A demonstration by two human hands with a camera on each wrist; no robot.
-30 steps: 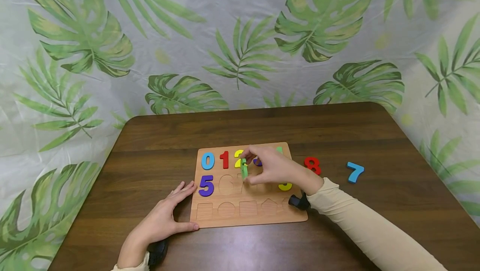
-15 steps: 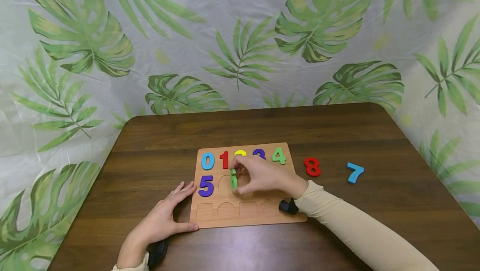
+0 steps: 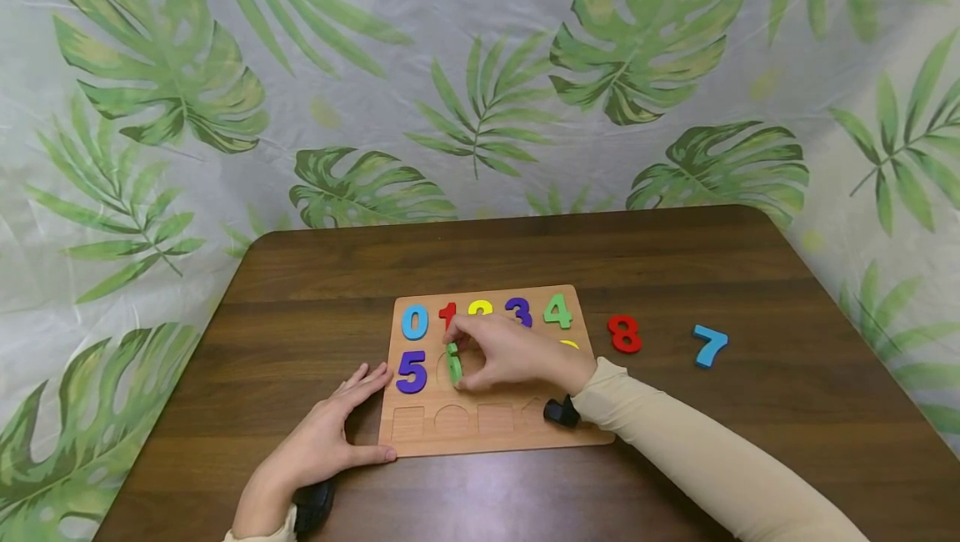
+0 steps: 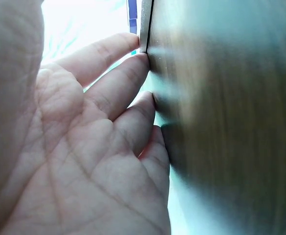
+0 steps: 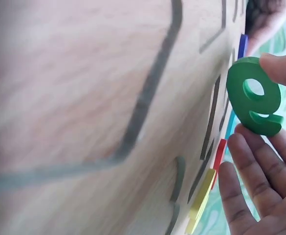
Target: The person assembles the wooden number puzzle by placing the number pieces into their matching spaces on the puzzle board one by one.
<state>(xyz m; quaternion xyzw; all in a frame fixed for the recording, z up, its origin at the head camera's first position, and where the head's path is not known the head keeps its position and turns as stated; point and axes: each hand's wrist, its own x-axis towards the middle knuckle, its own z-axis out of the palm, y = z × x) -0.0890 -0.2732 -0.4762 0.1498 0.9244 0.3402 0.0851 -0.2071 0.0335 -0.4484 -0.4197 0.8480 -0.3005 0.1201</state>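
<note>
My right hand (image 3: 517,352) pinches a green number 6 (image 3: 453,365) between thumb and fingertips. The piece stands on edge over the second row of the wooden number board (image 3: 480,440), just right of the purple 5 (image 3: 412,373). In the right wrist view the green 6 (image 5: 238,93) shows its flat face, with the thumb at one end and fingers at the other. My left hand (image 3: 318,438) rests at the board's left side, fingers extended along the edge and thumb at the near corner. In the left wrist view its fingertips (image 4: 142,61) touch the board's edge.
Blue 0 (image 3: 415,323), red 1 (image 3: 447,311), yellow 2 (image 3: 481,307), purple 3 (image 3: 518,310) and green 4 (image 3: 557,311) fill the top row. A yellow piece (image 3: 570,344) is partly covered by my right hand. Red 8 (image 3: 625,333) and blue 7 (image 3: 709,346) lie right of the board.
My right hand has moved left and slightly nearer with the green 6, from in front of the yellow 2 to beside the purple 5. The left hand has stayed put.
</note>
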